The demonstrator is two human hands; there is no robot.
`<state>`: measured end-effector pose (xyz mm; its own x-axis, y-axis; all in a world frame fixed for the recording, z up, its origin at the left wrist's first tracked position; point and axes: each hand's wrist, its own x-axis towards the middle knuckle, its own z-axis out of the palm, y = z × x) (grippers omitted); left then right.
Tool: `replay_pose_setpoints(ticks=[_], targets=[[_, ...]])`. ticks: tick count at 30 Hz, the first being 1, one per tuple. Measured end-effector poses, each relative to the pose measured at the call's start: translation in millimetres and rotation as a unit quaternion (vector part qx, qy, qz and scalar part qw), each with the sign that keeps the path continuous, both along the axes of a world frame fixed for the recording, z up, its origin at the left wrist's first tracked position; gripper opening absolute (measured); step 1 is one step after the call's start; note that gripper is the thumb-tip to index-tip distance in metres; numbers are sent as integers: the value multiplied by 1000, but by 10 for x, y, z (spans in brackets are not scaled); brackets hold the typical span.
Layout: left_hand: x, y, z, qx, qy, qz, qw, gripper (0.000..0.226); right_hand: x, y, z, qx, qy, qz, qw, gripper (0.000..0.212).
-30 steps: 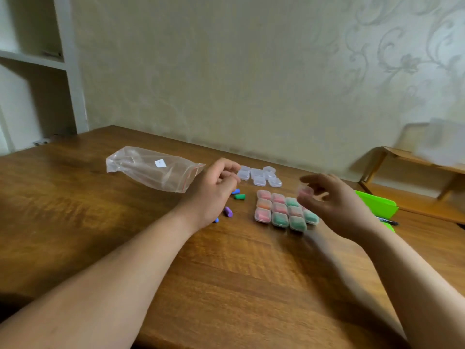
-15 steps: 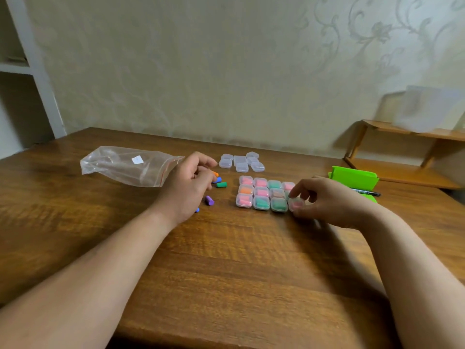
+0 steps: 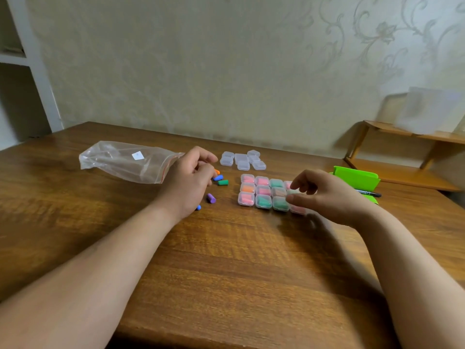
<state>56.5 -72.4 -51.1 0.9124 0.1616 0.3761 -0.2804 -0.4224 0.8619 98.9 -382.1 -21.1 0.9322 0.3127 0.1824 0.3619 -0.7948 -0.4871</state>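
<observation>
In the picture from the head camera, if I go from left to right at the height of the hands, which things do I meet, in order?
plastic bag → left hand → green earplug → filled little boxes → right hand → wooden shelf

Spread across a brown wood-grain worktop (image 3: 226,260): a crumpled clear zip bag (image 3: 125,162) at the left, a cluster of empty clear cases (image 3: 242,161) towards the far edge, and nearer the front a tight grid of closed cases (image 3: 263,193) filled with pink, orange and green. Scattered between bag and grid, an orange earplug (image 3: 217,171), a blue earplug (image 3: 218,177), a green earplug (image 3: 223,182) and a purple earplug (image 3: 211,198), plus a second blue earplug (image 3: 198,207), partly hidden. At the far right, a bright green stand (image 3: 356,178) with a black marker (image 3: 370,193) at its foot.
</observation>
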Motion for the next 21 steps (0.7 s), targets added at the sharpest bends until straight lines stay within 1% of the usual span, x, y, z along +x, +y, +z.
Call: replay_pose_setpoints(ticks=[4, 6, 8, 12, 16, 21], targets=[[70, -19, -11, 27, -22, 30, 999, 17, 65, 159, 3, 5, -75, -7, 997, 18], [89, -27, -8, 39, -30, 44, 998, 21, 131, 298, 41, -3, -110, -17, 994, 13], [103, -17, -7, 36, -38, 58, 997, 28, 213, 460, 106, -14, -123, -27, 992, 11], [126, 10, 26, 11, -48, 79, 996, 39, 502, 765, 182, -50, -107, -32, 992, 19], [154, 30, 41, 5, -69, 97, 993, 36, 867, 1075, 145, -102, -100, -45, 989, 25], [199, 49, 16, 25, -86, 98, 991, 28, 1184, 1389, 118, -176, -75, -100, 977, 23]])
